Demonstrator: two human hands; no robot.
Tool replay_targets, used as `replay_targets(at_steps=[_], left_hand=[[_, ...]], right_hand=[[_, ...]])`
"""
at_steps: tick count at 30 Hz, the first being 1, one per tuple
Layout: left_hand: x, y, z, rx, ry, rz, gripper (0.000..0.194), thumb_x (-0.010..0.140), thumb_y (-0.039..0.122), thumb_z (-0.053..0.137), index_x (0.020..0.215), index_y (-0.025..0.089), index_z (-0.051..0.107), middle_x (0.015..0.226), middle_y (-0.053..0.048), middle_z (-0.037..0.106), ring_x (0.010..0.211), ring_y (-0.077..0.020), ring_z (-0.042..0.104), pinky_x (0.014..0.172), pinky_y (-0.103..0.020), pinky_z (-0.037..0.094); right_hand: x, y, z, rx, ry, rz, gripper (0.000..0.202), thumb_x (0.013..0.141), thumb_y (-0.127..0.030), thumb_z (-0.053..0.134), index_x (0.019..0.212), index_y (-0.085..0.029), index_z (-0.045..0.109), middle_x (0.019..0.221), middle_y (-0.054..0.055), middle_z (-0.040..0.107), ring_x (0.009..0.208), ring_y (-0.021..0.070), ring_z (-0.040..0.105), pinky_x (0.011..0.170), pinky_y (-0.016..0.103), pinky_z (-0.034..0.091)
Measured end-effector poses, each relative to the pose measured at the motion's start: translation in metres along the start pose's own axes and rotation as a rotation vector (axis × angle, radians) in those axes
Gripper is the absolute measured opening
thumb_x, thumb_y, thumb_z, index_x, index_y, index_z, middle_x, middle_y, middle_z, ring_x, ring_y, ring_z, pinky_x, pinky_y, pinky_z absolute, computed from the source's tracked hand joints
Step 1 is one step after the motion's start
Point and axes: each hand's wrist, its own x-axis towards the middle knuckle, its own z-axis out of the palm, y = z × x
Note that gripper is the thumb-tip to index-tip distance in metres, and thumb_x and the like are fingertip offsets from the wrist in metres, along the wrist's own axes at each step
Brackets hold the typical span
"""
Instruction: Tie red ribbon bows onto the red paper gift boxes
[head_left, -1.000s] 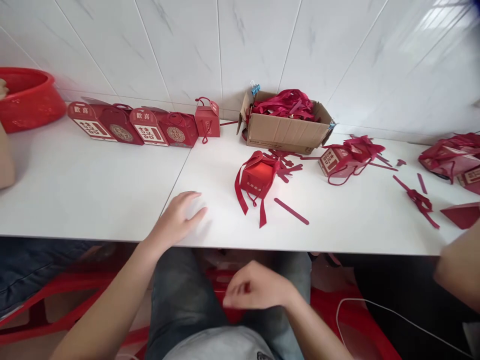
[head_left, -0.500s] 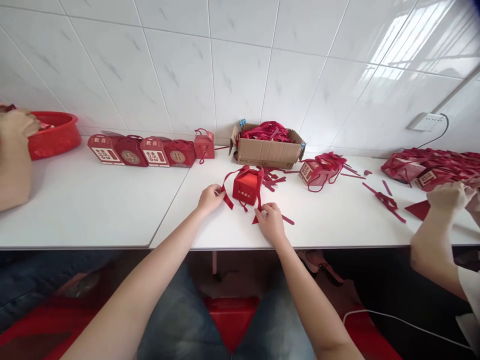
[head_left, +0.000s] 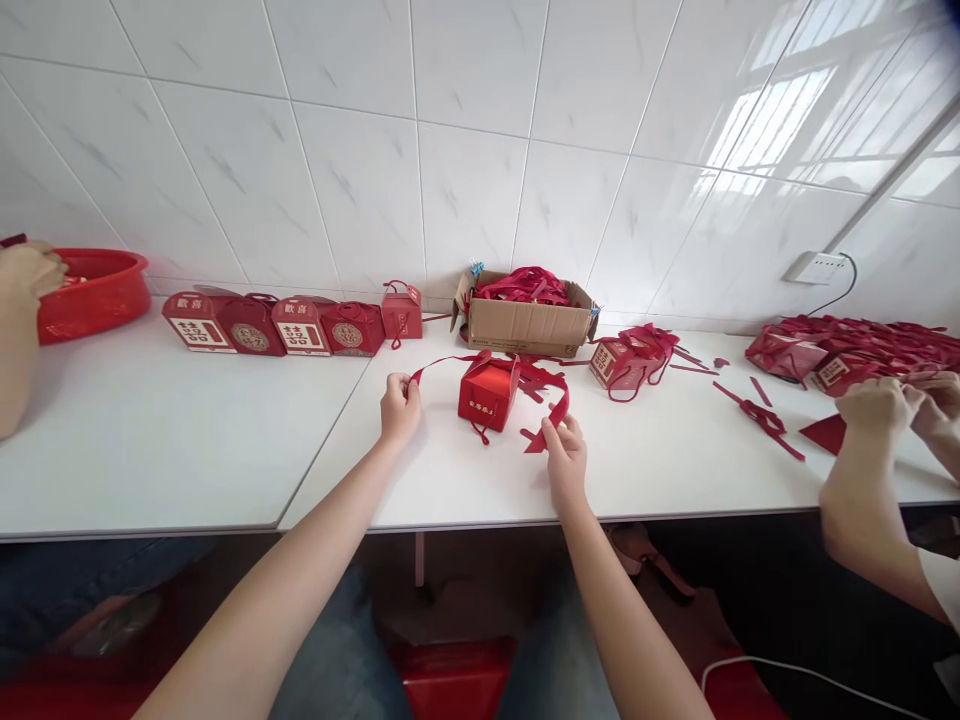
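Observation:
A small red gift box (head_left: 486, 396) with gold lettering stands upright on the white table, a cord loop hanging at its front. Red ribbon (head_left: 450, 359) runs out from the top of the box to both sides. My left hand (head_left: 400, 404), left of the box, is closed on one end of it. To the right of the box, my right hand (head_left: 565, 452) pinches the ribbon close to its other, pointed end. Neither hand touches the box itself.
Behind the box a cardboard carton (head_left: 525, 327) holds red ribbons. Decorated red boxes (head_left: 300, 325) line the wall at left; another box (head_left: 626, 362) stands right. A red basin (head_left: 97, 300) is far left. Co-workers' hands (head_left: 881, 405) work at both sides.
My hands have moved apart, the left going outward to the left and the right outward to the right. The ribbon is drawn out wider from the box. The view has tilted slightly up.

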Motion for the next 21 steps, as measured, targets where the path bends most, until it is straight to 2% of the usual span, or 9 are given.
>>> replay_targets(at_steps=[3, 7, 9, 11, 13, 14, 16, 17, 21], left_hand=[[-0.002, 0.002, 0.001, -0.001, -0.010, 0.040, 0.013, 0.087, 0.036, 0.045, 0.085, 0.023, 0.045, 0.069, 0.001, 0.055, 0.065, -0.0170, 0.054, 0.063, -0.027, 0.040], [-0.004, 0.005, 0.002, -0.002, -0.063, 0.080, 0.020, 0.086, 0.041, 0.049, 0.078, 0.023, 0.049, 0.061, 0.002, 0.052, 0.058, -0.0156, 0.049, 0.059, -0.026, 0.035], [-0.005, 0.006, 0.002, -0.003, -0.078, 0.086, 0.026, 0.086, 0.042, 0.050, 0.069, 0.022, 0.047, 0.056, 0.003, 0.047, 0.055, -0.0145, 0.044, 0.057, -0.026, 0.033], [-0.005, 0.008, 0.002, -0.010, -0.077, 0.083, 0.032, 0.086, 0.043, 0.049, 0.063, 0.021, 0.044, 0.053, 0.003, 0.041, 0.054, -0.0139, 0.040, 0.057, -0.027, 0.031], [-0.007, 0.010, 0.001, -0.029, -0.079, 0.070, 0.035, 0.086, 0.044, 0.048, 0.061, 0.021, 0.044, 0.053, 0.003, 0.041, 0.056, -0.0138, 0.039, 0.058, -0.027, 0.031], [-0.008, 0.011, 0.000, -0.044, -0.086, 0.062, 0.034, 0.085, 0.044, 0.048, 0.061, 0.021, 0.045, 0.054, 0.003, 0.043, 0.057, -0.0137, 0.040, 0.058, -0.027, 0.031], [-0.008, 0.015, -0.001, -0.084, -0.119, 0.038, 0.032, 0.084, 0.045, 0.048, 0.063, 0.020, 0.050, 0.054, 0.002, 0.044, 0.056, -0.0133, 0.041, 0.057, -0.026, 0.032], [-0.008, 0.018, -0.003, -0.108, -0.141, 0.020, 0.032, 0.083, 0.046, 0.048, 0.064, 0.020, 0.051, 0.053, 0.003, 0.042, 0.053, -0.0129, 0.039, 0.055, -0.026, 0.032], [0.008, 0.042, -0.014, -0.204, -0.269, -0.064, 0.032, 0.080, 0.048, 0.048, 0.069, 0.019, 0.054, 0.045, 0.007, 0.027, 0.043, -0.0106, 0.028, 0.045, -0.025, 0.025]], right_hand=[[-0.004, -0.005, 0.006, -0.030, 0.071, 0.007, 0.040, 0.085, -0.045, 0.056, 0.058, -0.019, 0.066, 0.123, 0.015, 0.056, 0.126, 0.0309, 0.042, 0.103, 0.052, 0.038], [-0.009, -0.011, 0.011, -0.069, 0.067, -0.148, 0.038, 0.085, -0.039, 0.057, 0.053, -0.020, 0.063, 0.130, 0.015, 0.053, 0.127, 0.0310, 0.039, 0.098, 0.052, 0.042], [-0.010, -0.013, 0.010, -0.093, 0.088, -0.182, 0.039, 0.086, -0.038, 0.057, 0.052, -0.019, 0.063, 0.144, 0.012, 0.043, 0.135, 0.0321, 0.031, 0.100, 0.053, 0.041], [-0.011, -0.014, 0.009, -0.128, 0.181, -0.191, 0.038, 0.086, -0.038, 0.057, 0.054, -0.019, 0.066, 0.156, 0.006, 0.027, 0.143, 0.0330, 0.018, 0.105, 0.055, 0.035], [-0.013, -0.014, 0.007, -0.153, 0.273, -0.186, 0.037, 0.087, -0.038, 0.057, 0.059, -0.019, 0.069, 0.160, 0.002, 0.015, 0.146, 0.0330, 0.010, 0.108, 0.057, 0.030], [-0.014, -0.014, 0.006, -0.153, 0.295, -0.182, 0.037, 0.088, -0.039, 0.056, 0.060, -0.019, 0.070, 0.161, 0.001, 0.014, 0.147, 0.0328, 0.009, 0.109, 0.057, 0.030], [-0.014, -0.017, 0.003, -0.113, 0.284, -0.177, 0.038, 0.089, -0.039, 0.054, 0.060, -0.019, 0.070, 0.159, 0.002, 0.020, 0.146, 0.0318, 0.013, 0.108, 0.055, 0.033], [-0.013, -0.020, 0.001, -0.067, 0.272, -0.178, 0.038, 0.089, -0.039, 0.054, 0.060, -0.019, 0.070, 0.157, 0.004, 0.027, 0.145, 0.0312, 0.018, 0.107, 0.054, 0.035], [0.014, -0.039, -0.008, 0.253, 0.208, -0.127, 0.035, 0.086, -0.040, 0.058, 0.061, -0.018, 0.069, 0.132, 0.011, 0.058, 0.124, 0.0265, 0.051, 0.102, 0.044, 0.041]])
